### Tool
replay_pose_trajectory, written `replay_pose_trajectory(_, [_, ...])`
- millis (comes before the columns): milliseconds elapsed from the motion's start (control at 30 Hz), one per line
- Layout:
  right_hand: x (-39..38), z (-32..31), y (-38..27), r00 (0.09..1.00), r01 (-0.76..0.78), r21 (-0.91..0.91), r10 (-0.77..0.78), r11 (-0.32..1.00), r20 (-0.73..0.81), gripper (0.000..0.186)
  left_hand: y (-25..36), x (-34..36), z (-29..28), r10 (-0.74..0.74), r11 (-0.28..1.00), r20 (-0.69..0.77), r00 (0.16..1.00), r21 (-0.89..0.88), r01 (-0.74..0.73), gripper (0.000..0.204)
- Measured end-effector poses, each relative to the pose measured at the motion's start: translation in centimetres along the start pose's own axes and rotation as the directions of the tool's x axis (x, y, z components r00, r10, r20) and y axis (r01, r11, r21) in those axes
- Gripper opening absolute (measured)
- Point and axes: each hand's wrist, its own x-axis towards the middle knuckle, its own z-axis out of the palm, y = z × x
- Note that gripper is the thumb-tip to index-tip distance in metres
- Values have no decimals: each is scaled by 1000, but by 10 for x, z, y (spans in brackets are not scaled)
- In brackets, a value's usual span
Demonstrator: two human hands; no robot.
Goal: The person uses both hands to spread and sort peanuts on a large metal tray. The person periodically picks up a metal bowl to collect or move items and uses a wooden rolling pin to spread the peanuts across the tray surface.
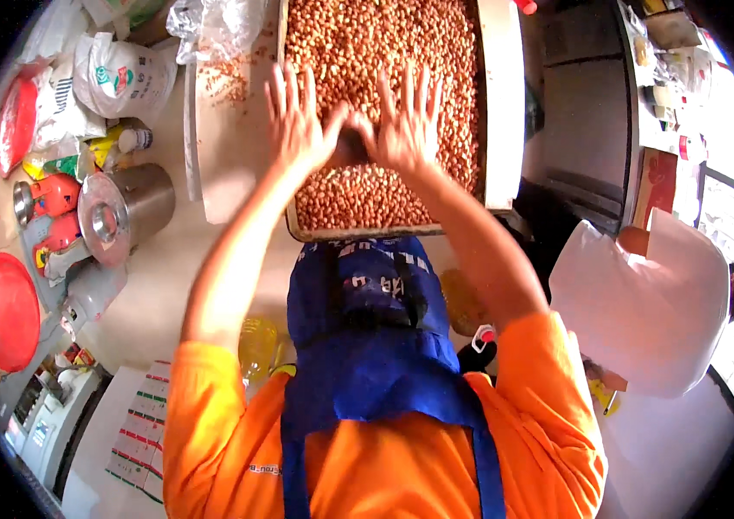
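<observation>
A large dark-rimmed tray (367,233) is filled with reddish-brown nuts (358,199) that look like peanuts. My left hand (302,125) lies over the tray's left part, palm down with fingers spread and pointing away from me. My right hand (406,130) rests on the nuts in the middle, also flat and spread. The two thumbs come close together. Between the hands a dark patch (350,151) shows, apparently the tray's bare bottom. Neither hand grips anything.
Left of the tray, loose crumbs (227,80) and a clear plastic bag (220,26) lie on the table (229,173). Further left stand white sacks (125,78), a metal pot (142,199) and a red round lid or basin (6,298). A white-covered object (644,311) is at right.
</observation>
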Motion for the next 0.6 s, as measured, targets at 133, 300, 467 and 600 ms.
replay_pose_trajectory(133, [50, 15, 15, 994, 59, -69, -65, 996, -86, 93, -19, 45, 21, -36, 999, -151, 988, 21, 40, 96])
replay_pose_trajectory(300, [-73, -1, 6, 999, 49, 15, -49, 999, 18, 93, 39, -64, -2, -68, 998, -39, 997, -15, 67, 102])
replay_pose_trajectory(467, [-132, -28, 18, 965, 246, 118, -254, 962, 63, 93, 53, -137, -33, 33, 999, 166, 985, -25, -30, 104])
replay_pose_trajectory(600, [-100, -32, 31, 932, 260, 189, -297, 947, 209, 96, 35, -126, -35, -14, 998, 339, 941, -59, 37, 99])
